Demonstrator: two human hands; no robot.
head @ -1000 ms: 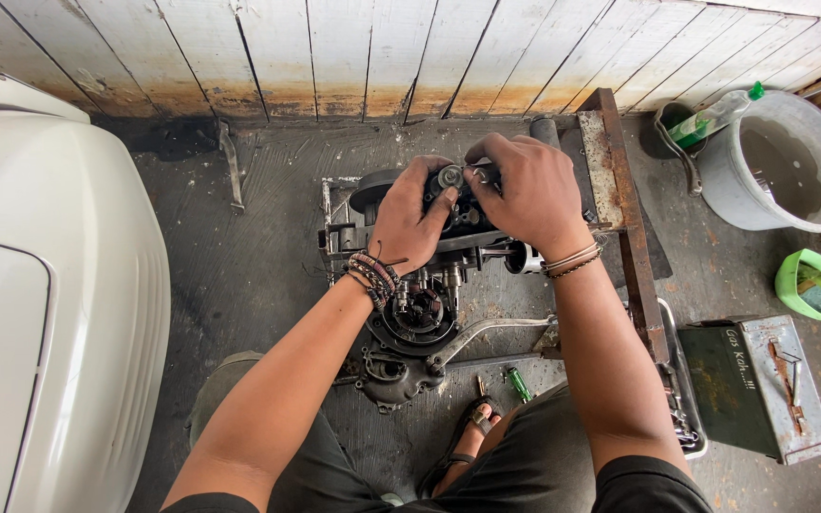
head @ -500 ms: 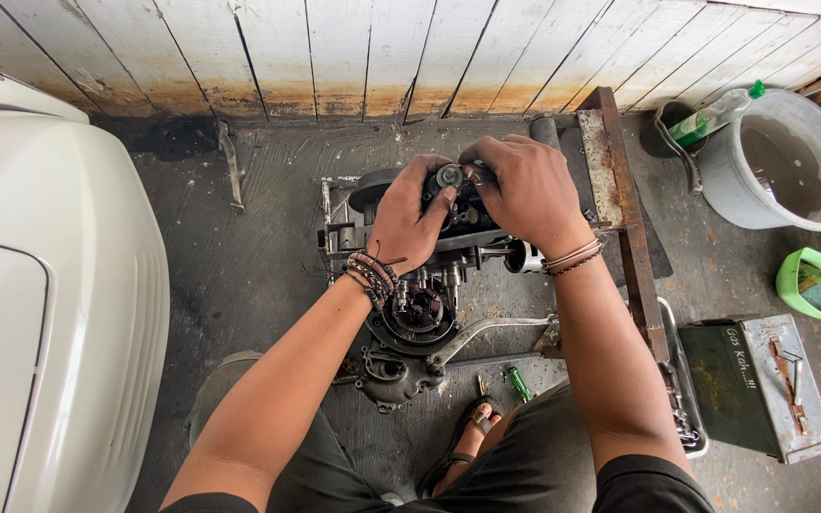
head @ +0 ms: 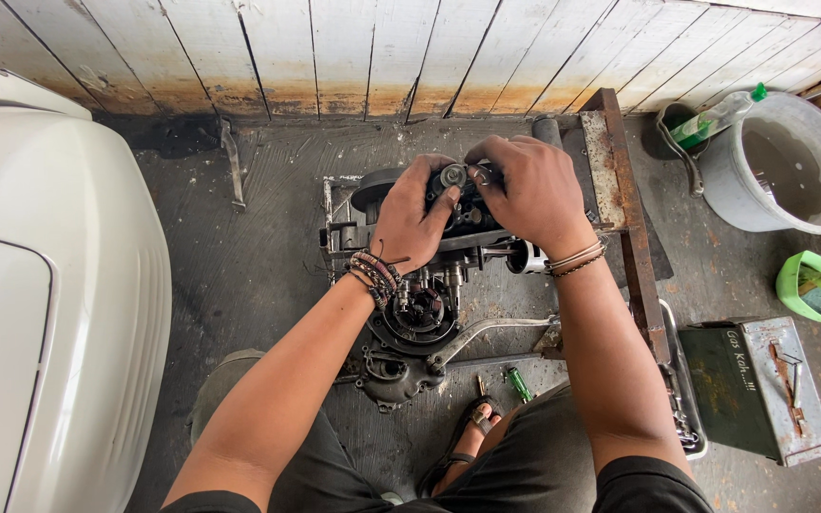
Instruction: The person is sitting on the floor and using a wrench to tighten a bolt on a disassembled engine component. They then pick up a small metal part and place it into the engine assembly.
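Two hands (head: 417,220) (head: 525,195) on one engine (head: 429,304), grip unclear.

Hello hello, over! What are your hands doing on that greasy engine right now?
Left hand and right hand both gripping a small round metal part atop the engine. Nothing blocking. Green screwdriver lies by the foot.

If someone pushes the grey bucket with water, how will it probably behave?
The grey bucket looks partly filled with murky water, so it is probably heavy and would slide rather than tip. The water would likely slosh. The plastic bottle leaning on its rim may fall off.
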